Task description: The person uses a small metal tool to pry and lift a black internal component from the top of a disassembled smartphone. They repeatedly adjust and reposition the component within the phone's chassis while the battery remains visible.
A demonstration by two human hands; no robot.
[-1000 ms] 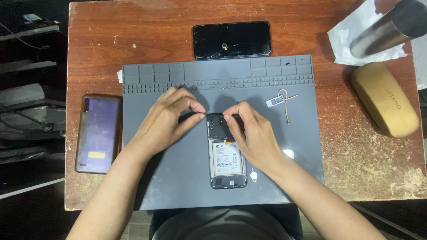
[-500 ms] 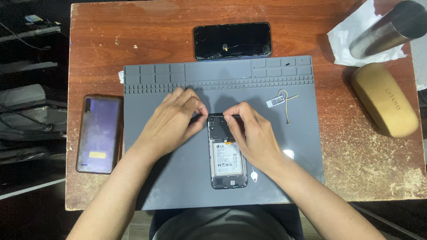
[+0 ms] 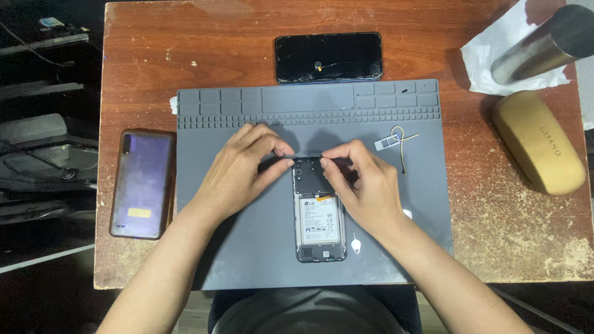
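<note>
Nearest the person, the opened phone point(image 3: 319, 210) lay lengthwise on the grey work mat point(image 3: 247, 247), back cover off, its pale battery showing, a small white pick-like tool point(image 3: 356, 245) just beside its lower right corner. Both hands met at the phone's top end. The left hand point(image 3: 238, 170) had thumb and fingertips drawn together at the upper left corner, pinching at something dark there — what exactly, I could not tell. The right hand point(image 3: 365, 185) pressed over the upper right edge, fingertips curled onto the frame, its palm hiding that side.

The risk, as I judged it, sat right there: with fingers bearing on the exposed top section, too hard a pull might have torn a thin part or tilted the phone up off the mat, and anything tiny worked loose could have rolled away.

Further out lay a small card tray with a yellow loop point(image 3: 396, 141), then the mat's ridged compartments. Off the mat on the wooden table point(image 3: 495, 235) — a purple-backed phone point(image 3: 142, 182) to the left, a dark cracked phone point(image 3: 328, 57) beyond, and a tan case point(image 3: 538, 141) and metal flask point(image 3: 544, 43) far right.
</note>
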